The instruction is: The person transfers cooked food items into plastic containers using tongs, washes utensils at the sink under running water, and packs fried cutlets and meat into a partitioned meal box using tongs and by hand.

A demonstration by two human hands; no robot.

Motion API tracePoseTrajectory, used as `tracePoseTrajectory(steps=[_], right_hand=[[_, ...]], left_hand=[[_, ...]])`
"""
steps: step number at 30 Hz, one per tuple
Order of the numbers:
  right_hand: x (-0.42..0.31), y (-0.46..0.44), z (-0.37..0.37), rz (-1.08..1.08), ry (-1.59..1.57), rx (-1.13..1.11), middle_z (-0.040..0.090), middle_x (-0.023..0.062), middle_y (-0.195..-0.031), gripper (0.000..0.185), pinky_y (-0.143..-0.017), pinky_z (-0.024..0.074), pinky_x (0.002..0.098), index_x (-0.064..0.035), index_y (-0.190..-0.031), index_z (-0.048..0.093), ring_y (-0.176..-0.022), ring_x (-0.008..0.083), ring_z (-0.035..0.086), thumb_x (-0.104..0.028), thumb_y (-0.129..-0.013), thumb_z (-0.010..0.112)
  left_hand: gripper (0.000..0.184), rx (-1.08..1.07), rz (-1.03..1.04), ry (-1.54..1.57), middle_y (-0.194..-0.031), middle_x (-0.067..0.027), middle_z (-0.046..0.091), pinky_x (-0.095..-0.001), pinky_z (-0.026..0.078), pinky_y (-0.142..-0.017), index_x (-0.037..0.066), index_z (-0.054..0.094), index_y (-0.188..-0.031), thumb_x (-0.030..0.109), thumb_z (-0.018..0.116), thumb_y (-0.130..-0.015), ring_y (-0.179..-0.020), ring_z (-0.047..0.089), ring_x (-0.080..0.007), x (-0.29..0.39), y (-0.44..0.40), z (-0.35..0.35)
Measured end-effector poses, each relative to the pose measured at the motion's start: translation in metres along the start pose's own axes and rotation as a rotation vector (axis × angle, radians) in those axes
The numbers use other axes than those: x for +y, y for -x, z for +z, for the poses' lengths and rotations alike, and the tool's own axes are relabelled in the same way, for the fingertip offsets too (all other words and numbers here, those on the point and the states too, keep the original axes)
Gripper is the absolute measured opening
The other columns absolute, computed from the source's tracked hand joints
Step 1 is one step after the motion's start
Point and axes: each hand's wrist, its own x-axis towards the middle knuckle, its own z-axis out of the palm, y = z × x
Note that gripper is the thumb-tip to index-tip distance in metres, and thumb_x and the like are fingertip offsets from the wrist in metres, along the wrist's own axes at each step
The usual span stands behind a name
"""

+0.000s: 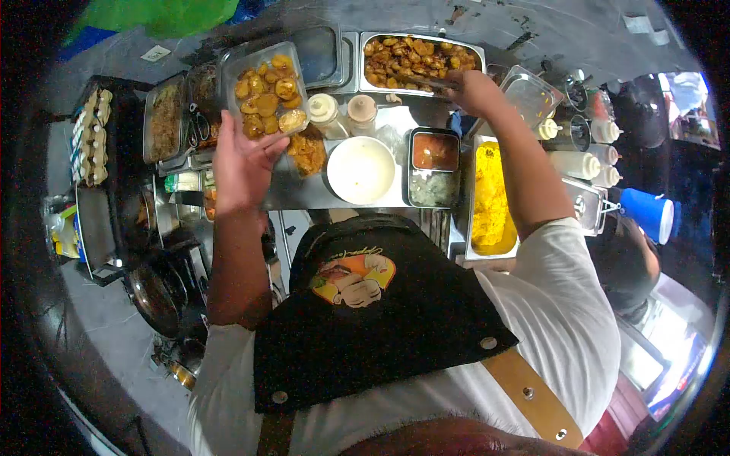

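Note:
My left hand supports a clear plastic container from its near side, tilted toward me. Browned, round food pieces lie inside it. My right hand reaches over the near right edge of a steel tray filled with glossy brown chunks. Its fingers are closed around a long thin utensil that dips among the chunks; its exact kind is hard to make out. A white bowl stands between my arms, with two squeeze bottles behind it.
Right of the bowl sits a black-rimmed tray with red sauce and something whitish. A steel pan of yellow food lies under my right forearm. Further right stand several squeeze bottles. At left are a container of shredded food and egg cartons.

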Motion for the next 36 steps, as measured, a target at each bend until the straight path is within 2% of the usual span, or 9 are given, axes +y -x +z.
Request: tracePoseTrajectory(steps=[3, 12, 17, 19, 22, 26, 30, 33, 36], right_hand=[[0.019, 0.003, 0.006, 0.023, -0.148, 0.059, 0.075, 0.0226, -0.115, 0.047, -0.097, 0.0563, 0.0497, -0.0102, -0.128, 0.073, -0.108, 0.0417, 0.072, -0.042, -0.093, 0.075], [0.033, 0.02, -0.035, 0.172, -0.6, -0.136, 0.077, 0.0089, -0.094, 0.039, -0.081, 0.0546, 0.0343, -0.0068, -0.123, 0.076, -0.084, 0.0181, 0.068, -0.031, -0.092, 0.067], [0.008, 0.045, -0.103, 0.115, -0.644, -0.033, 0.074, 0.004, -0.096, 0.039, -0.084, 0.0527, 0.0289, 0.0016, -0.122, 0.074, -0.089, 0.0113, 0.065, -0.024, -0.094, 0.066], [-0.012, 0.056, -0.129, 0.016, -0.747, 0.006, 0.067, -0.0032, -0.091, 0.042, -0.063, 0.0387, 0.0217, -0.0052, -0.128, 0.072, -0.076, 0.0062, 0.056, -0.027, -0.092, 0.069], [-0.059, 0.072, -0.169, -0.181, -0.641, 0.015, 0.074, 0.004, -0.101, 0.036, -0.081, 0.0548, 0.0308, -0.0018, -0.126, 0.073, -0.09, 0.0115, 0.065, -0.022, -0.097, 0.069], [-0.102, 0.084, -0.174, -0.151, -0.433, -0.03, 0.074, 0.0063, -0.1, 0.039, -0.083, 0.0562, 0.0322, 0.0007, -0.128, 0.069, -0.091, 0.0108, 0.066, -0.023, -0.097, 0.073], [-0.101, 0.089, -0.175, -0.323, -0.5, 0.105, 0.075, 0.0092, -0.1, 0.037, -0.081, 0.0565, 0.0332, 0.0013, -0.127, 0.07, -0.089, 0.0122, 0.066, -0.02, -0.097, 0.072], [-0.116, 0.092, -0.162, -0.222, -0.521, -0.038, 0.07, 0.0013, -0.107, 0.031, -0.082, 0.0536, 0.0245, 0.0019, -0.127, 0.068, -0.095, 0.0071, 0.063, -0.008, -0.098, 0.066], [-0.132, 0.096, -0.149, -0.246, -0.464, 0.003, 0.074, 0.0132, -0.102, 0.036, -0.081, 0.056, 0.0331, 0.0008, -0.127, 0.069, -0.088, 0.0169, 0.067, -0.018, -0.097, 0.071]], left_hand=[[0.07, -0.021, -0.023, -0.014, -0.151, -0.0134, 0.056, -0.0396, 0.062, -0.09, 0.009, 0.035, -0.16, 0.058, 0.041, -0.111, -0.117, 0.069, -0.0362, 0.0, 0.0, 0.0], [0.067, -0.14, 0.026, -0.068, -0.15, -0.018, 0.055, -0.0473, 0.062, -0.096, 0.005, 0.038, -0.157, 0.054, 0.043, -0.112, -0.12, 0.068, -0.0403, -0.023, -0.017, 0.01], [0.064, -0.095, -0.076, 0.048, -0.146, -0.0206, 0.059, -0.051, 0.062, -0.095, 0.003, 0.04, -0.155, 0.051, 0.044, -0.112, -0.118, 0.069, -0.0417, -0.028, -0.026, 0.041], [0.063, -0.149, -0.108, 0.059, -0.144, -0.0208, 0.061, -0.0508, 0.062, -0.094, 0.003, 0.042, -0.154, 0.05, 0.044, -0.112, -0.116, 0.07, -0.042, -0.033, -0.033, 0.047], [0.06, -0.257, -0.144, 0.111, -0.142, -0.0193, 0.064, -0.0512, 0.063, -0.092, 0.004, 0.046, -0.152, 0.047, 0.046, -0.111, -0.117, 0.071, -0.0389, -0.045, -0.042, 0.049], [0.056, -0.362, -0.169, 0.198, -0.144, -0.0165, 0.063, -0.0544, 0.061, -0.094, 0.006, 0.048, -0.152, 0.041, 0.041, -0.109, -0.123, 0.068, -0.0372, -0.045, -0.037, 0.065], [0.058, -0.28, -0.204, 0.19, -0.147, -0.0151, 0.061, -0.0598, 0.058, -0.097, 0.007, 0.047, -0.153, 0.038, 0.035, -0.106, -0.129, 0.064, -0.0385, -0.042, -0.031, 0.063], [0.06, -0.261, -0.205, 0.21, -0.149, -0.0154, 0.06, -0.0615, 0.056, -0.098, 0.007, 0.046, -0.154, 0.039, 0.035, -0.105, -0.131, 0.063, -0.0389, -0.041, -0.028, 0.06], [0.062, -0.287, -0.21, 0.229, -0.149, -0.0153, 0.059, -0.0612, 0.056, -0.098, 0.008, 0.045, -0.155, 0.043, 0.035, -0.105, -0.133, 0.061, -0.0388, -0.042, -0.028, 0.058]])
